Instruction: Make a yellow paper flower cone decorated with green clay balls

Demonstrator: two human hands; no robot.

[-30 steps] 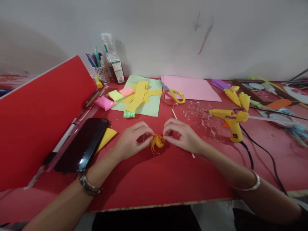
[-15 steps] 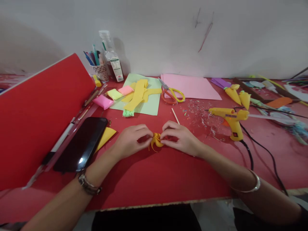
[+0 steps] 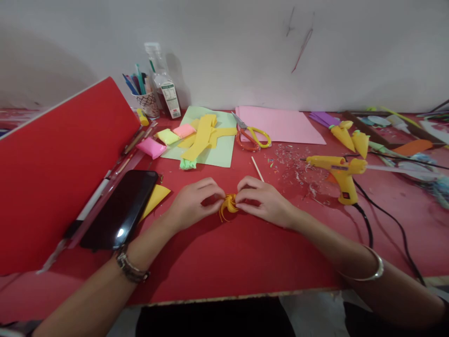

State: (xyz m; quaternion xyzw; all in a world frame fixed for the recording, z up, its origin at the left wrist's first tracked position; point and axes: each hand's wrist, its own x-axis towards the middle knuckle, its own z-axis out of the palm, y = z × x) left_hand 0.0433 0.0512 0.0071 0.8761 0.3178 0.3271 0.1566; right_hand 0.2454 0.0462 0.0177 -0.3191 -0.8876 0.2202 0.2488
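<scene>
Between my two hands, low over the red table, is a yellow paper flower (image 3: 229, 204) made of curled strips. My left hand (image 3: 196, 200) pinches its left side between thumb and fingers. On the other side, the fingertips of my right hand (image 3: 261, 199) are closed on its right edge. A curled strip hangs down at the lower left. Fingers cover part of both sides. Just behind my right hand lies a thin wooden stick (image 3: 257, 168).
Right: a yellow glue gun (image 3: 338, 171) with a black cord. Behind: scissors (image 3: 254, 136), pink paper (image 3: 280, 124), green paper (image 3: 222, 152) with yellow strips (image 3: 201, 135). Left: a black phone (image 3: 121, 210), a tilted red board (image 3: 63, 168), a pen cup (image 3: 147, 104) and a glass bottle (image 3: 168, 93).
Both hands stay pinched on the paper flower with only slight finger movement. The whole view has shifted a little; nothing else on the table has visibly moved.
</scene>
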